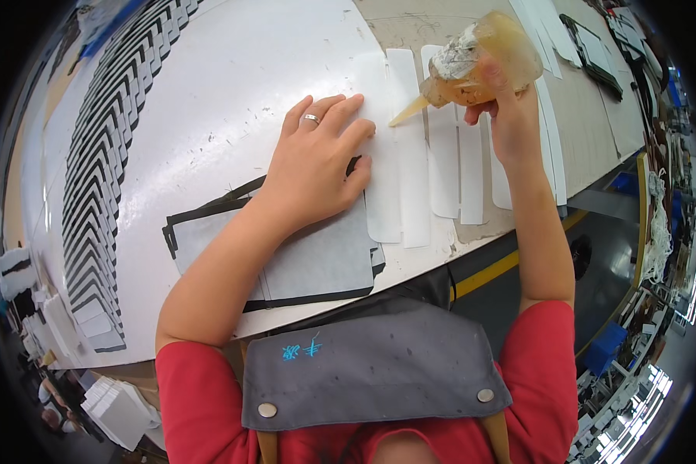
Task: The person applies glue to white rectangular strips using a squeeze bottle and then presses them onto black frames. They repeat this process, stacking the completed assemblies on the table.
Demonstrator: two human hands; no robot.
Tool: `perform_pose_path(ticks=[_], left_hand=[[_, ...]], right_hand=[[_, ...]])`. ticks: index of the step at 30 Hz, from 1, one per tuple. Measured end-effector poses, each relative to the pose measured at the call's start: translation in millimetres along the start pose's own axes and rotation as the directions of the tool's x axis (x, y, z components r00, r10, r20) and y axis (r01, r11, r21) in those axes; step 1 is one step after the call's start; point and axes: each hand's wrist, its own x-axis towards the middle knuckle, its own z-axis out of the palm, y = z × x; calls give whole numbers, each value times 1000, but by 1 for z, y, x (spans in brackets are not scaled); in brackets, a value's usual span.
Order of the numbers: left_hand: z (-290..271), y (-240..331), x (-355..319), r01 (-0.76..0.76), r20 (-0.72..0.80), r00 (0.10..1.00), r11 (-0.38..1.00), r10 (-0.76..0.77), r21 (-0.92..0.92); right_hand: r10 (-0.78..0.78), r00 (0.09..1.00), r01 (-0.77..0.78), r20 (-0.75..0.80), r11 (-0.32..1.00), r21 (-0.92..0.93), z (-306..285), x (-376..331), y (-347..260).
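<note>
My right hand (510, 116) is wrapped round a cloudy, amber-coloured squeeze bottle (510, 54), tilted so its narrow yellowish nozzle points down and left. The nozzle tip is at the white strips (414, 178), which lie side by side, running away from me; whether it touches them I cannot tell. Just left of the tip, my left hand (321, 155) rests palm down with fingers bent and apart, holding nothing visible. A ring is on one finger. Partly under this hand and forearm lies a stack of pale grey sheets with black edges (317, 255).
Along the table's left side runs a long overlapping row of grey-and-black pieces (93, 201). More white strips (553, 155) lie on the brown board (580, 116) at right. Black-edged pieces (595, 58) sit farther back. Beyond the front edge is floor with a yellow line (487, 274).
</note>
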Motion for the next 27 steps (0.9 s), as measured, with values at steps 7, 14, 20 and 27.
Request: perform_pose_path(ticks=[7,14,20,27], left_hand=[[2,1,-1,-17,-30,999,999,18,35],[4,-1,-3,-25,-41,999,998,27,55],[5,-1,-3,-20,-25,999,999,22,50],[3,0,-2,-1,15,1000,1000,1,11]], right_hand=[[84,996,-84,5,994,63,1,-45,-7],[140,987,-148,79,983,105,0,-89,-7],[107,991,-65,-82,914,401,-5,-58,-9],[-83,974,103,-211,991,85,0,37,-2]])
